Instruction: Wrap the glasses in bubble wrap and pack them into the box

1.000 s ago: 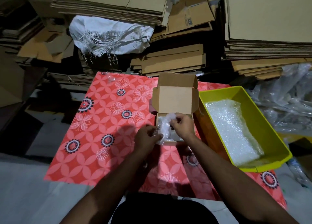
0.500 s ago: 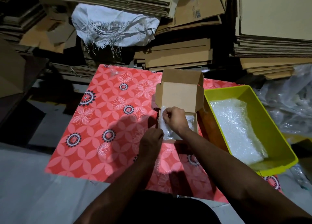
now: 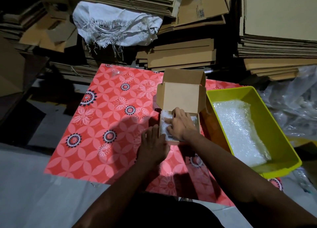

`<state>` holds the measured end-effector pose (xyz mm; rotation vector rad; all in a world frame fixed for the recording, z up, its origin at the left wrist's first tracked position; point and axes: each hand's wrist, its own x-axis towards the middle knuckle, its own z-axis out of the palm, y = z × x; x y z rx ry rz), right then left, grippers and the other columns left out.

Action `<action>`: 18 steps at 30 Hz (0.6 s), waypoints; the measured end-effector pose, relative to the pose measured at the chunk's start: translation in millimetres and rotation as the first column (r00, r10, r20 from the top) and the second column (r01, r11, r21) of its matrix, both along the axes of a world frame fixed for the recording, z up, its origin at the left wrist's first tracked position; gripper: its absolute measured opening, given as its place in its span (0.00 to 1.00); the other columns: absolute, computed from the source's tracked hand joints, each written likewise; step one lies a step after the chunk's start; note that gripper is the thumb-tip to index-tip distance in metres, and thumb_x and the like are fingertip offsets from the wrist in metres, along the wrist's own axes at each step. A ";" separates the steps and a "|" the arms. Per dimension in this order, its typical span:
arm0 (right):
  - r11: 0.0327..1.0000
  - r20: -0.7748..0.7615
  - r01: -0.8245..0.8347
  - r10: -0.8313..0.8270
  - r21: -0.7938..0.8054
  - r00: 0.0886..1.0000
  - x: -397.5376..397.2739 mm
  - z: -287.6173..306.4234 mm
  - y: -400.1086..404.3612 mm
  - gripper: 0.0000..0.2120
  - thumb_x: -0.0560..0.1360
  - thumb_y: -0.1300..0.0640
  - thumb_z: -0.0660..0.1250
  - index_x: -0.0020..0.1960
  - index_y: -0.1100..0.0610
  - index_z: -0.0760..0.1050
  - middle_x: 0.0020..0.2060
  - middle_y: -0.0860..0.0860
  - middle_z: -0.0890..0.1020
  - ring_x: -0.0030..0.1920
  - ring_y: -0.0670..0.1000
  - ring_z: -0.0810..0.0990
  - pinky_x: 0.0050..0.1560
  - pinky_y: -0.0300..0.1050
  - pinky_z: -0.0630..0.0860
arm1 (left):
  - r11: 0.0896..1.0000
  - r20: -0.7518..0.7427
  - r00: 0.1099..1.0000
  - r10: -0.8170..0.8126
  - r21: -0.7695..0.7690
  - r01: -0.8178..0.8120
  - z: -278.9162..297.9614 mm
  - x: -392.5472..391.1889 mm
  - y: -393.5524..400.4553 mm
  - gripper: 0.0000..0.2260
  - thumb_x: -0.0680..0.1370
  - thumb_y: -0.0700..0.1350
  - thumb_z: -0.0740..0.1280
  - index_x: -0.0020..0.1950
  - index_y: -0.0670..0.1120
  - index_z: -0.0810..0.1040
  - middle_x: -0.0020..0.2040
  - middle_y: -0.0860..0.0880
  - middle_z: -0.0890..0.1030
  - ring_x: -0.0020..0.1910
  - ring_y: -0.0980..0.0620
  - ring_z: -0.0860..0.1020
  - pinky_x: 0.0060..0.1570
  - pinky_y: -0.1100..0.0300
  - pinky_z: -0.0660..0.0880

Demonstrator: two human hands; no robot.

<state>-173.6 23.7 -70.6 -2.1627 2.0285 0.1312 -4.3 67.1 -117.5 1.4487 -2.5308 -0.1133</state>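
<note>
Glasses bundle going into the box

Box (image 3: 181,99) sits open on the worktop (image 3: 106,124); bubble-wrapped glasses (image 3: 164,123) lie inside, pressed by the right hand (image 3: 180,124), grip flat; left hand (image 3: 152,145) steadies the box edge, released; hard pressing could crack 1 lens.

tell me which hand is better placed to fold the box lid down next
Left, probably. The right hand is inside the box, pressing the bubble-wrapped bundle down. The left hand rests at the box's near left corner holding nothing, so it could reach the raised lid.
</note>
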 end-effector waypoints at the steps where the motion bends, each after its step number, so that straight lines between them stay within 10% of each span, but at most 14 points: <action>1: 1.000 -0.025 -0.024 0.024 -0.009 0.999 1.2 0.4 -0.3 0.21 0.77 0.40 0.59 0.69 0.41 0.74 0.55 0.53 0.67 0.58 0.55 0.67 0.58 0.53 0.66 | 1.000 0.005 1.000 -0.018 0.000 0.018 0.8 0.5 -2.7 0.17 0.73 0.56 0.66 0.55 0.46 0.78 0.66 0.39 0.73 0.62 0.37 0.71 0.60 0.43 0.67; 8: 0.996 0.307 -0.020 0.048 -0.091 0.951 -5.7 7.9 -10.5 0.19 0.72 0.63 0.69 0.62 0.57 0.79 0.59 0.54 0.78 0.60 0.56 0.75 0.60 0.47 0.73 | 0.958 -0.012 0.960 -0.281 -0.065 0.279 3.6 7.7 -8.4 0.13 0.71 0.51 0.68 0.53 0.47 0.79 0.54 0.49 0.79 0.60 0.44 0.74 0.57 0.48 0.69; 18: 0.998 -0.072 -0.052 0.050 -0.032 0.996 -8.0 14.3 -19.1 0.18 0.76 0.50 0.64 0.65 0.40 0.78 0.55 0.51 0.66 0.58 0.55 0.66 0.55 0.52 0.66 | 0.972 0.045 0.972 -0.232 0.048 0.230 3.2 9.9 -1.7 0.18 0.71 0.55 0.64 0.58 0.49 0.77 0.55 0.51 0.79 0.59 0.44 0.73 0.60 0.46 0.65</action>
